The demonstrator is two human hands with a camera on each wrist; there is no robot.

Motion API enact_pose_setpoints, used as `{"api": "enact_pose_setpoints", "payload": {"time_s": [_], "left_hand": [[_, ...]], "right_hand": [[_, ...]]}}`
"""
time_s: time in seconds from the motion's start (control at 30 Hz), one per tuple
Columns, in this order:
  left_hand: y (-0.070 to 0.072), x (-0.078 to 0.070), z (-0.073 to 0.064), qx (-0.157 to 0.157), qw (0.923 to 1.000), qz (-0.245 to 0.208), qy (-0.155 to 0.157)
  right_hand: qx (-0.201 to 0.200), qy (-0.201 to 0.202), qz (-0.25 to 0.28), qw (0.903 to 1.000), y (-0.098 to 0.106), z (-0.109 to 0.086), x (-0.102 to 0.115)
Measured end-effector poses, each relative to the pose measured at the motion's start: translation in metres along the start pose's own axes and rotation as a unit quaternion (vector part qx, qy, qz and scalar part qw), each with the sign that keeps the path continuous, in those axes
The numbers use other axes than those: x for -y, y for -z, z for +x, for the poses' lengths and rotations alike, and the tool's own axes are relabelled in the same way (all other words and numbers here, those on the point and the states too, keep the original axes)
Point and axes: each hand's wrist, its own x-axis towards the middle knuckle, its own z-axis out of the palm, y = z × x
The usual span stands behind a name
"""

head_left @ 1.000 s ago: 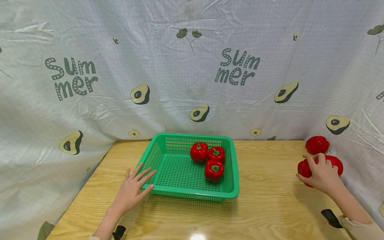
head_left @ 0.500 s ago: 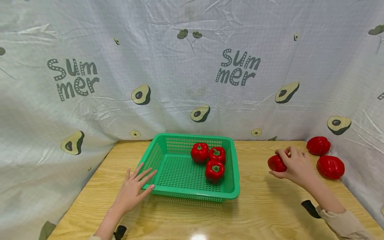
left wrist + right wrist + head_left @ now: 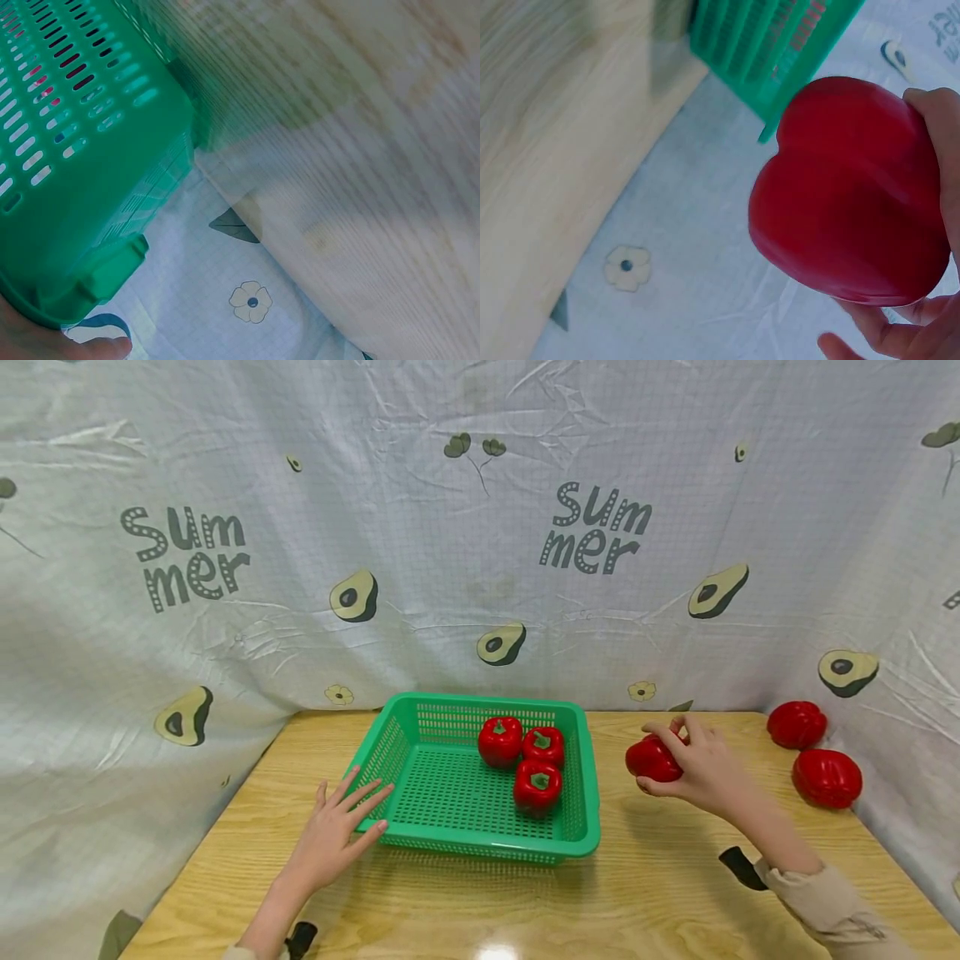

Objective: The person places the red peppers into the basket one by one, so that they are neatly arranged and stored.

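A glossy red pepper (image 3: 651, 759) hangs above the table (image 3: 645, 893) in the right hand (image 3: 703, 772), curled fingers and thumb gripping it.
The pepper looks light and stiff, its smooth skin likely slippery and perhaps easily scuffed; a thumb-and-fingers hold around its widest part, as here, seems surest, with modest pressure along the lobes. Just left of that hand stands a green basket (image 3: 593, 810), three red peppers (image 3: 537, 788) inside; to the hand's right, two more peppers (image 3: 827, 778) lie near the cloth (image 3: 420, 527). The left hand (image 3: 324, 839), fingers spread, rests at the basket's near-left corner.
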Motion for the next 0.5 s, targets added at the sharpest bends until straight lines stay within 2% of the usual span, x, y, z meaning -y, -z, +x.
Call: {"api": "enact_pose_setpoints", "payload": {"time_s": [0.17,0.3,0.5], "left_hand": [[0.001,0.0,0.001,-0.001,1.0,0.002,-0.001],[0.001,-0.001,0.0,-0.001,1.0,0.001,-0.002],[0.002,-0.002,0.0,-0.004,1.0,-0.003,0.0]], "right_hand": [[-0.026,0.039,0.046,0.9978,-0.004,0.008,0.008],[-0.046,0.073,0.064,0.9942,-0.007,0.013,0.014],[-0.038,0.096,0.068,0.9924,-0.008,0.021,0.025]]}}
